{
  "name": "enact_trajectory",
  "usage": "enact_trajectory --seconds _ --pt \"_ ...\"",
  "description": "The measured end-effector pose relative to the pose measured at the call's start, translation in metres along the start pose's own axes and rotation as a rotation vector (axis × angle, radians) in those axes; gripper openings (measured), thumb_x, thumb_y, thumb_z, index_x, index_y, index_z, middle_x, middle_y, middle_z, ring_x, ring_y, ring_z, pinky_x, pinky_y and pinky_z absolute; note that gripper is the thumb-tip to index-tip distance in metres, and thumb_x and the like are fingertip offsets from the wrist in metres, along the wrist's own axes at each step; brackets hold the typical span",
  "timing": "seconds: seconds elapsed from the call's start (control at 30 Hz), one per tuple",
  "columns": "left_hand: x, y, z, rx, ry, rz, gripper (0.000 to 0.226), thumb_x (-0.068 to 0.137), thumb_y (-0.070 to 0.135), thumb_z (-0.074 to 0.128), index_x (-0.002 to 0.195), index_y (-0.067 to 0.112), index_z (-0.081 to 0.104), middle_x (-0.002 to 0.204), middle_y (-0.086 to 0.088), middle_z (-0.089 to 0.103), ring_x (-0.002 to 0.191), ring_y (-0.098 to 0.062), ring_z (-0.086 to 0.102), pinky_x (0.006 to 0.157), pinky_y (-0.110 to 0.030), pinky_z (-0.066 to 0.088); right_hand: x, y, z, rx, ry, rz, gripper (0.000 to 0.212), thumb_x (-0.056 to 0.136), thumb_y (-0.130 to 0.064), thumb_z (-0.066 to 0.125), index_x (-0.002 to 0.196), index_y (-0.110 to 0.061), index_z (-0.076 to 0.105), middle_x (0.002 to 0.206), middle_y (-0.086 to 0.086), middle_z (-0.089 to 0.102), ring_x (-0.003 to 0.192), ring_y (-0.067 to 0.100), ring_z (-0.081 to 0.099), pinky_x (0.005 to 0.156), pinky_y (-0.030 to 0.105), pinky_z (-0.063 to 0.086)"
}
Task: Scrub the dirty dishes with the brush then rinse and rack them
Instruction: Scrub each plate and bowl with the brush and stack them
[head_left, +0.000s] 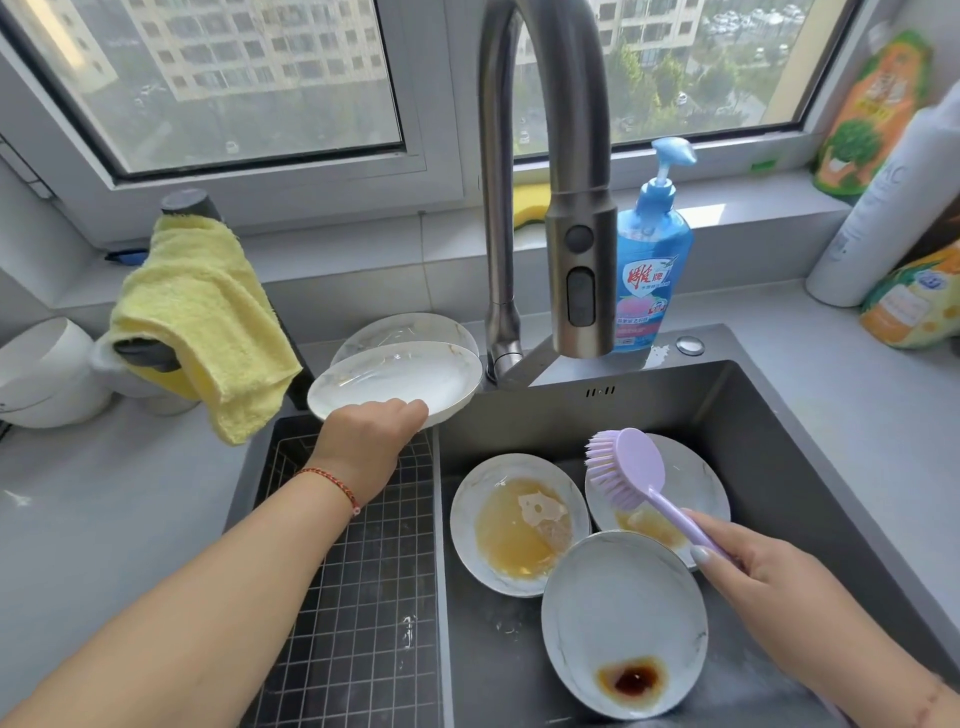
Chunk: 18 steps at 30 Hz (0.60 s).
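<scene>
My left hand (366, 439) grips the near rim of a clean white plate (400, 376), tilted over the far end of the black wire rack (363, 597). Just behind it leans another clean plate (410, 327). My right hand (769, 566) holds the handle of a lilac dish brush (626, 470), bristles facing left, raised above the sink (769, 415). Three dirty plates lie in the basin: one with a yellow-brown smear (519, 525), one partly under the brush (691, 483), and a near one with a dark sauce spot (623, 623).
The grey faucet (579, 218) arches over the sink's back edge with no water running. A blue soap pump bottle (652, 260) stands behind it. A yellow cloth (202, 322) hangs at the left. White bowls (47, 374) sit on the left counter, bottles and packets at the right.
</scene>
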<state>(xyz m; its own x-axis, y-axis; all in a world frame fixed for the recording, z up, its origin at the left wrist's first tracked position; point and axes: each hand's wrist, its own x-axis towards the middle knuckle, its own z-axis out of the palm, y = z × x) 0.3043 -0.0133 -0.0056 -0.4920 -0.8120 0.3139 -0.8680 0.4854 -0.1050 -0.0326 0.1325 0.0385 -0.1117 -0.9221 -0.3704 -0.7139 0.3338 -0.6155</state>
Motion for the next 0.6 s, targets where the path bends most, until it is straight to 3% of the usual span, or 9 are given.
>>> enact_trajectory --seconds 0.2,0.3,0.5,0.6 --pt "0.002 -0.002 0.005 -0.015 -0.015 0.000 0.041 0.049 -0.011 0.089 0.077 0.006 0.064 0.052 -0.007 0.055 0.036 -0.022 0.049 0.038 -0.023 0.043 0.003 0.003 0.001 -0.016 -0.012 0.009 0.039 0.096 -0.036 0.045 0.116 -0.069 0.047 0.092 -0.014 0.071 0.087 0.013 0.065 0.077 0.030 0.053" --pt "0.003 -0.005 0.010 -0.029 -0.031 0.001 0.039 0.052 -0.010 0.088 0.078 0.007 0.064 0.053 -0.007 0.055 0.037 -0.022 0.048 0.039 -0.023 0.043 0.005 0.002 0.001 -0.003 -0.009 0.006 0.038 0.096 -0.036 0.045 0.116 -0.068 0.047 0.089 -0.019 0.070 0.080 0.011 0.065 0.071 0.027 0.053" --pt "0.006 -0.003 0.017 -0.044 -0.068 -0.022 0.039 0.053 -0.002 0.093 0.076 0.007 0.063 0.055 -0.006 0.056 0.040 -0.020 0.050 0.040 -0.024 0.048 0.006 0.002 0.004 -0.001 -0.012 0.010 0.036 0.096 -0.038 0.047 0.120 -0.064 0.049 0.093 -0.023 0.069 0.086 0.008 0.065 0.076 0.027 0.054" --pt "0.009 -0.003 0.022 -0.041 -0.047 -0.052 0.041 0.051 -0.008 0.091 0.074 0.007 0.060 0.054 -0.007 0.053 0.041 -0.018 0.040 0.039 -0.023 0.042 0.005 0.003 0.003 0.000 -0.015 0.007 0.037 0.096 -0.038 0.046 0.121 -0.065 0.047 0.095 -0.022 0.069 0.088 0.008 0.065 0.078 0.027 0.053"
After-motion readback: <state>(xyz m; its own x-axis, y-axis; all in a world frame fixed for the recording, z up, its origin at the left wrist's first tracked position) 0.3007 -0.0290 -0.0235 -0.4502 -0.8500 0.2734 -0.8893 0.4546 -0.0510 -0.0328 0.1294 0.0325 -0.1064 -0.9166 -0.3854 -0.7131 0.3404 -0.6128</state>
